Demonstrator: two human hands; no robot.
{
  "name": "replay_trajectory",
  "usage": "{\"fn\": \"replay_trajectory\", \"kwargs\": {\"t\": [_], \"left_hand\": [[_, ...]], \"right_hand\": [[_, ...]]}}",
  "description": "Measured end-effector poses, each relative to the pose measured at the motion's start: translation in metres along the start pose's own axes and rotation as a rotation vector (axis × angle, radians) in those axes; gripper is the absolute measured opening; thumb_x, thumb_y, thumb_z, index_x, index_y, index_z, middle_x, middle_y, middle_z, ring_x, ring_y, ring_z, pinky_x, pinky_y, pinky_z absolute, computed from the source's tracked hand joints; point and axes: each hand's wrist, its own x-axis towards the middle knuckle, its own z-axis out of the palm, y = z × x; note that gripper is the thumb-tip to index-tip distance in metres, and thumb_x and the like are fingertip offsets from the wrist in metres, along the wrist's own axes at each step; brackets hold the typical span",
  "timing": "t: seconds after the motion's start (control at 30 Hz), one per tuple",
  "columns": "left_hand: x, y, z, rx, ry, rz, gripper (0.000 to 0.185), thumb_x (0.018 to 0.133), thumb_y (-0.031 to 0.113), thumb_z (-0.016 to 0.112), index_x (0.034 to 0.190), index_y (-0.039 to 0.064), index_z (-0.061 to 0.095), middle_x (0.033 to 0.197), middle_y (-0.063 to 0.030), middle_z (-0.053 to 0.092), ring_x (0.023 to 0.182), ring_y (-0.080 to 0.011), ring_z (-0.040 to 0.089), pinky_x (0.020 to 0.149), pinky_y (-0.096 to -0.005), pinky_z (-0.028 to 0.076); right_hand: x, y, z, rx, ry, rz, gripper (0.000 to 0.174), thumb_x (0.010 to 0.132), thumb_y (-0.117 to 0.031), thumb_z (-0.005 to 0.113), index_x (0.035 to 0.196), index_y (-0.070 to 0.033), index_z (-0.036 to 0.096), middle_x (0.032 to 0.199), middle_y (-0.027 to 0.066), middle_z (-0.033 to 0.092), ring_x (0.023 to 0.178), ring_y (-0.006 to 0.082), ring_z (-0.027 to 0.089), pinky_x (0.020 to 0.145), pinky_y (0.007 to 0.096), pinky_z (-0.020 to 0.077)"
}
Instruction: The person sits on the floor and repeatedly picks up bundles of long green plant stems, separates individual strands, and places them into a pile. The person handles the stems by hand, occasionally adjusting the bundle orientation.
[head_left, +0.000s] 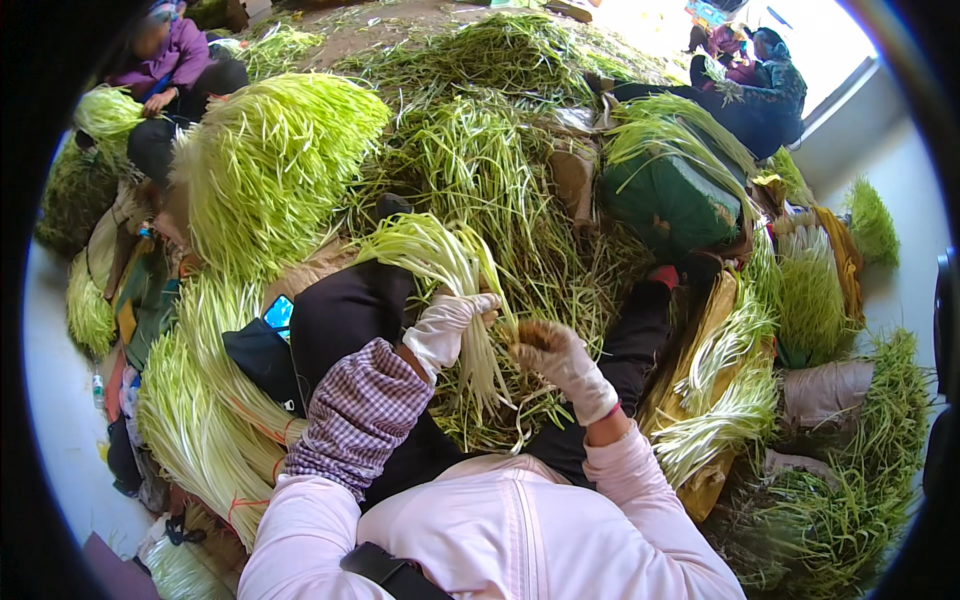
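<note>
My left hand (448, 324), in a white glove, grips a bunch of pale-stemmed leafy greens (435, 247), probably blanched chives. The green leaf ends droop over to the left, and the white stem ends hang down between my legs. My right hand (564, 365), in a soiled glove, is just right of the stems with curled fingers. It pinches a thin yellowish leaf (508, 304) that runs down from the bunch; its fingertips are partly hidden. Below both hands lie loose leaf trimmings (480, 427).
Tied bundles (202, 435) lie at my left, beneath a large upright bundle (277, 165). Loose stalks (720, 405) rest on yellow sacking (694, 495) at my right. A trimmings heap (480, 165) lies ahead, beside a green sack (667, 202). A phone (278, 313) sits by my left knee. Several people sit farther off.
</note>
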Motion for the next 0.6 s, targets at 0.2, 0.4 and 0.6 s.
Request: {"fn": "replay_trajectory", "kwargs": {"t": [0.2, 0.4, 0.6], "left_hand": [[-0.003, 0.000, -0.001, 0.037, -0.004, 0.044, 0.019, 0.083, 0.007, 0.067, 0.101, 0.002, 0.062, 0.082, -0.0041, 0.065, 0.066, -0.0139, 0.061, 0.062, -0.0281, 0.052], [-0.005, 0.005, -0.004, -0.078, -0.044, 0.047, 0.015, 0.085, 0.005, 0.064, 0.099, 0.001, 0.061, 0.082, -0.0076, 0.065, 0.068, -0.0166, 0.062, 0.067, -0.0304, 0.055], [-0.008, 0.019, -0.009, -0.024, -0.032, 0.128, 0.022, 0.084, 0.008, 0.066, 0.102, -0.003, 0.059, 0.087, -0.0112, 0.065, 0.073, -0.0196, 0.063, 0.067, -0.0324, 0.056]], "right_hand": [[0.028, -0.003, 0.013, -0.119, 0.167, -0.261, 0.011, 0.086, -0.009, 0.070, 0.094, -0.003, 0.065, 0.075, -0.0023, 0.061, 0.062, 0.0065, 0.054, 0.054, 0.0220, 0.0448], [0.006, 0.018, 0.002, 0.109, 0.177, -0.211, 0.012, 0.089, -0.015, 0.066, 0.093, -0.004, 0.063, 0.072, -0.0035, 0.059, 0.058, 0.0062, 0.053, 0.051, 0.0219, 0.0439], [-0.005, 0.081, -0.063, -0.888, 0.379, -0.392, 0.012, 0.079, -0.011, 0.071, 0.081, -0.003, 0.061, 0.061, 0.0114, 0.058, 0.052, 0.0180, 0.054, 0.050, 0.0297, 0.0429]]}}
